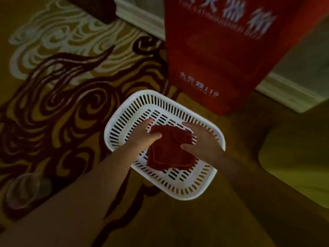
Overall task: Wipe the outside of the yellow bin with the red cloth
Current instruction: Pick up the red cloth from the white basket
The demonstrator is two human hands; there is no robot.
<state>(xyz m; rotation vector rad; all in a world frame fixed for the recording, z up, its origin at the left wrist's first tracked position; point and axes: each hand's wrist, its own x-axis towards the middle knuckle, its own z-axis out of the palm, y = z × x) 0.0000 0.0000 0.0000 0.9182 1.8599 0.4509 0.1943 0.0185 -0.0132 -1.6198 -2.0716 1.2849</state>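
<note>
Patterned carpet (53,122) carries white slotted basket (178,189), red extinguisher box (213,56), clear cup (23,189).

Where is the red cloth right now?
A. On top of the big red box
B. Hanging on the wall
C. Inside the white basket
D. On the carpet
C. The red cloth lies folded on the slotted bottom of the white basket, with the left hand and the right hand touching its edges.

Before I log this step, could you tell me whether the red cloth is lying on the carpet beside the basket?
No. The red cloth lies folded inside the white slotted basket, with the left hand and right hand on it.
</note>
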